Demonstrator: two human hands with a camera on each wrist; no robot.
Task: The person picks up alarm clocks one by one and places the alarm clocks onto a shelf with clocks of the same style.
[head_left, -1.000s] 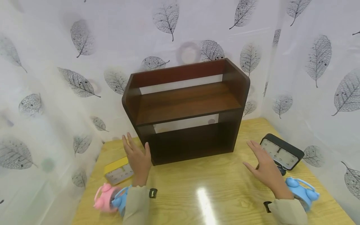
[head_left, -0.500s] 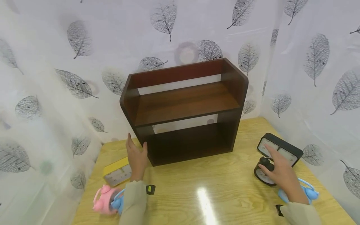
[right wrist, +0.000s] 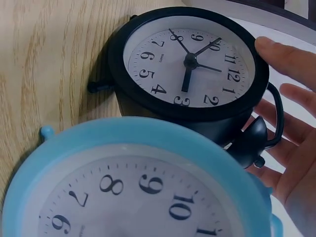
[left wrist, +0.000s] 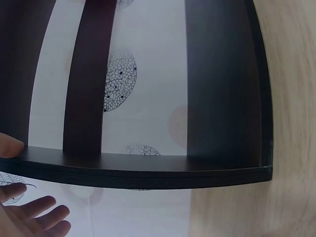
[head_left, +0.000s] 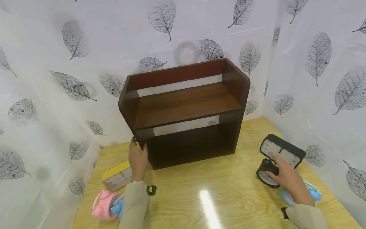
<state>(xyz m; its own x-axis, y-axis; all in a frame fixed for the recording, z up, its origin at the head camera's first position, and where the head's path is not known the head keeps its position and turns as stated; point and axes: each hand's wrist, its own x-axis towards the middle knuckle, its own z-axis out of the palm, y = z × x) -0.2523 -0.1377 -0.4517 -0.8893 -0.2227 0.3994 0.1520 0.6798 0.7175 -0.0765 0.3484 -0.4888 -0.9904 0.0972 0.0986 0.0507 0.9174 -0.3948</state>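
My left hand [head_left: 138, 160] is at the left side panel of a dark brown two-tier shelf [head_left: 187, 111]. In the left wrist view its thumb [left wrist: 10, 146] lies over the panel edge, while the other fingers stay outside, extended and apart from the panel. My right hand [head_left: 288, 178] is beside a black twin-bell alarm clock [head_left: 266, 171]. The right wrist view puts the thumb tip at the clock's rim and the loosely spread fingers behind its handle; a firm hold is not visible. A light blue alarm clock [right wrist: 123, 143] stands just in front of the black one.
A black rectangular clock [head_left: 283, 151] stands behind the right hand. Left of the shelf are a yellow-topped clock [head_left: 117, 175], a pink alarm clock [head_left: 104, 205] and a blue alarm clock [head_left: 117, 208], partly covered by the sleeve. Leaf-patterned sheeting [head_left: 186, 28] surrounds the wooden table [head_left: 183, 190].
My right hand has moved right and down to the black alarm clock, uncovering it in the head view. My left hand has come to the shelf's left panel. The clocks stay in place.
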